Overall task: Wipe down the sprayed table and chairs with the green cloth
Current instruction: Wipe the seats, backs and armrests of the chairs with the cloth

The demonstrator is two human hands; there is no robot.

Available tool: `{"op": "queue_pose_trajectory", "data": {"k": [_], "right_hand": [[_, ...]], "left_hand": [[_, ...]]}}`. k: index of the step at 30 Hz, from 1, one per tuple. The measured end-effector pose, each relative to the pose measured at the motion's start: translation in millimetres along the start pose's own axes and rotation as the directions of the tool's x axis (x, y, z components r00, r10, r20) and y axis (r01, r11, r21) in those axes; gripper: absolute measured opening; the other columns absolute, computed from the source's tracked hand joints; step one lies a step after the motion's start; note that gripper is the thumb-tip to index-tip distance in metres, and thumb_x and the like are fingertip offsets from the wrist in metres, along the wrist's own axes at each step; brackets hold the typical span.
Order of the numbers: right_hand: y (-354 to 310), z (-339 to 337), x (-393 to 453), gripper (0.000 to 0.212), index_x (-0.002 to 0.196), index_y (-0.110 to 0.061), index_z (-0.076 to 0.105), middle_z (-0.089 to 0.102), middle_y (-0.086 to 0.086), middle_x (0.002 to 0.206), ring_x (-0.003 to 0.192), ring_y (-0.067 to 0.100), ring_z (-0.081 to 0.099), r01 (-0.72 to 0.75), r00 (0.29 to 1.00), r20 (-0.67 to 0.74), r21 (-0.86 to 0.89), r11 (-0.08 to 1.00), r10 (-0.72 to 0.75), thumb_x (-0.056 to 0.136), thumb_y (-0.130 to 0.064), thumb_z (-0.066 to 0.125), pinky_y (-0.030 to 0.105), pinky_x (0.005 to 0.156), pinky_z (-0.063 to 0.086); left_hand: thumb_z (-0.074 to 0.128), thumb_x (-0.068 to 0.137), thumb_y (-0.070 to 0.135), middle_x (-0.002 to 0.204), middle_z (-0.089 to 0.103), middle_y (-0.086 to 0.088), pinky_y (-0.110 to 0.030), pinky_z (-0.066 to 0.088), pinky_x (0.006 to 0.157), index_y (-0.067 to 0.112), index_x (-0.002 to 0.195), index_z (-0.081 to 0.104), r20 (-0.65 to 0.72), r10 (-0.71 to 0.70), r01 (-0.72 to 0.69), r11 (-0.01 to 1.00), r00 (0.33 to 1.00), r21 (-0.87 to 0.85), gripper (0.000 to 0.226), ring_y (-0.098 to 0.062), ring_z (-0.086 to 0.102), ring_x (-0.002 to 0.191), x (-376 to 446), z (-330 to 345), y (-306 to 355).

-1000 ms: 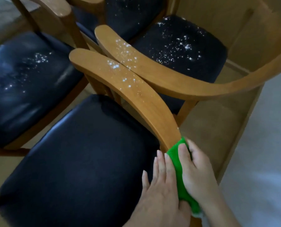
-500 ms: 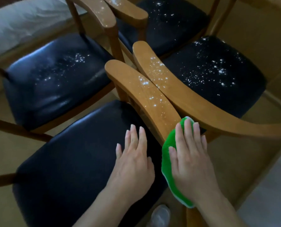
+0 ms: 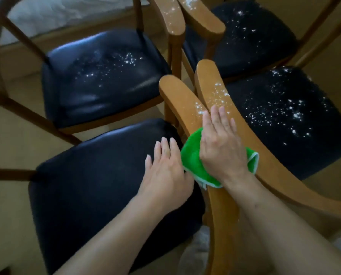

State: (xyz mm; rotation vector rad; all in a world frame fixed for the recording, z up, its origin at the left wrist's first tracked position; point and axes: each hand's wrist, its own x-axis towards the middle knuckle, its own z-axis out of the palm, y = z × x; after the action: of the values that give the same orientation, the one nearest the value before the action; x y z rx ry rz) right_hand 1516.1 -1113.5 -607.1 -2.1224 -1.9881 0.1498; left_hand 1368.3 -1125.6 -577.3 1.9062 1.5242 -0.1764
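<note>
My right hand (image 3: pixel 222 143) lies flat, fingers straight, pressing the green cloth (image 3: pixel 192 161) onto the wooden armrest (image 3: pixel 177 96) of the near chair. White spray droplets speckle that armrest just beyond my fingertips. The neighbouring chair's armrest (image 3: pixel 221 92) runs alongside it and is speckled too. My left hand (image 3: pixel 165 167) hovers open, fingers straight, over the near chair's black seat (image 3: pixel 98 185), which shows no droplets. It is beside the cloth.
Several wooden chairs with black seats crowd together. The far left seat (image 3: pixel 98 76), far right seat (image 3: pixel 243 36) and right seat (image 3: pixel 288 116) carry white droplets. Two more speckled armrests (image 3: pixel 175 14) meet at the top. Pale wooden floor shows between the legs.
My right hand has slid the cloth forward along the armrest, from its near end toward the droplets. My left hand moved forward alongside it, and the view tilted upward.
</note>
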Motion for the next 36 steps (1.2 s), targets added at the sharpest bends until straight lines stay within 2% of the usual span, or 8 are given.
{"op": "queue_pose_trajectory", "data": {"k": [5, 10, 16, 19, 22, 29, 32, 36], "right_hand": [[22, -13, -12, 0.047, 0.138, 0.002, 0.046, 0.039, 0.023, 0.148, 0.143, 0.034, 0.027, 0.076, 0.994, -0.088, 0.196, 0.978, -0.059, 0.099, -0.023, 0.048, 0.050, 0.114, 0.030], [44, -18, -34, 0.050, 0.142, -0.004, 0.043, 0.038, 0.015, 0.150, 0.143, 0.030, 0.026, 0.281, 0.950, 0.108, 0.107, 0.954, -0.292, 0.099, -0.029, 0.039, 0.052, 0.112, 0.028], [51, -18, 21, 0.044, 0.140, -0.002, 0.045, 0.040, 0.019, 0.148, 0.142, 0.034, 0.028, 0.296, 0.951, 0.081, 0.038, 0.954, -0.298, 0.098, -0.013, 0.052, 0.057, 0.113, 0.021], [48, -18, 23, 0.048, 0.145, -0.005, 0.039, 0.031, 0.016, 0.154, 0.146, 0.031, 0.021, 0.225, 0.966, 0.111, 0.070, 0.972, -0.232, 0.100, -0.022, 0.042, 0.051, 0.117, 0.014], [46, -17, 23, 0.061, 0.150, -0.008, 0.028, 0.020, 0.015, 0.159, 0.147, 0.032, 0.014, 0.258, 0.950, 0.176, 0.018, 0.966, -0.257, 0.096, -0.033, 0.038, 0.052, 0.117, 0.009], [57, -19, 14, 0.071, 0.152, -0.011, 0.024, 0.007, 0.009, 0.161, 0.147, 0.038, 0.001, 0.545, 0.821, 0.238, -0.062, 0.836, -0.518, 0.092, -0.047, 0.035, 0.062, 0.112, 0.003], [62, -15, 35, 0.066, 0.150, -0.010, 0.029, 0.013, 0.010, 0.161, 0.147, 0.038, 0.010, 0.615, 0.773, 0.251, -0.069, 0.786, -0.583, 0.094, -0.045, 0.034, 0.065, 0.110, 0.004], [50, -13, 64, 0.060, 0.148, -0.007, 0.033, 0.018, 0.011, 0.160, 0.147, 0.036, 0.013, 0.614, 0.767, 0.278, -0.055, 0.788, -0.578, 0.097, -0.038, 0.032, 0.064, 0.109, 0.001]], "left_hand": [[0.033, 0.098, 0.037, 0.161, -0.013, -0.006, -0.039, -0.002, 0.117, 0.011, 0.152, -0.011, -0.046, -0.180, 0.177, 0.982, 0.983, -0.059, 0.074, -0.018, -0.015, 0.146, -5, 8, 27], [0.032, 0.098, 0.041, 0.161, -0.011, -0.011, -0.040, 0.002, 0.118, 0.008, 0.152, -0.010, -0.016, -0.364, 0.358, 0.923, 0.931, -0.141, 0.076, -0.026, -0.011, 0.147, -32, 31, 61], [0.051, 0.086, 0.058, 0.159, -0.021, -0.005, -0.037, 0.006, 0.117, 0.015, 0.147, -0.026, 0.050, -0.383, 0.377, 0.864, 0.922, -0.334, 0.107, -0.021, -0.010, 0.147, -33, 63, 88], [0.063, 0.075, 0.058, 0.161, 0.007, -0.006, -0.038, 0.029, 0.113, 0.020, 0.150, -0.013, -0.041, -0.437, 0.372, 0.808, 0.899, -0.458, 0.113, -0.024, 0.022, 0.144, -16, 73, 97], [0.062, 0.067, 0.059, 0.129, 0.046, 0.005, -0.037, 0.050, 0.082, 0.025, 0.140, 0.017, -0.216, -0.511, 0.319, 0.759, 0.832, -0.568, 0.092, -0.022, 0.058, 0.104, -10, 79, 101], [0.061, 0.061, 0.070, 0.102, 0.054, 0.005, -0.032, 0.046, 0.071, 0.021, 0.123, 0.042, -0.247, -0.528, 0.365, 0.792, 0.813, -0.490, 0.082, -0.020, 0.061, 0.090, -4, 89, 98], [0.059, 0.058, 0.066, 0.102, 0.056, 0.009, -0.029, 0.044, 0.070, 0.026, 0.122, 0.039, -0.255, -0.571, 0.405, 0.773, 0.780, -0.489, 0.078, -0.018, 0.062, 0.090, -4, 88, 102], [0.053, 0.055, 0.067, 0.116, 0.057, 0.009, -0.034, 0.050, 0.078, 0.025, 0.141, 0.027, -0.268, -0.596, 0.434, 0.766, 0.757, -0.474, 0.100, -0.018, 0.062, 0.096, -4, 86, 105]]}}
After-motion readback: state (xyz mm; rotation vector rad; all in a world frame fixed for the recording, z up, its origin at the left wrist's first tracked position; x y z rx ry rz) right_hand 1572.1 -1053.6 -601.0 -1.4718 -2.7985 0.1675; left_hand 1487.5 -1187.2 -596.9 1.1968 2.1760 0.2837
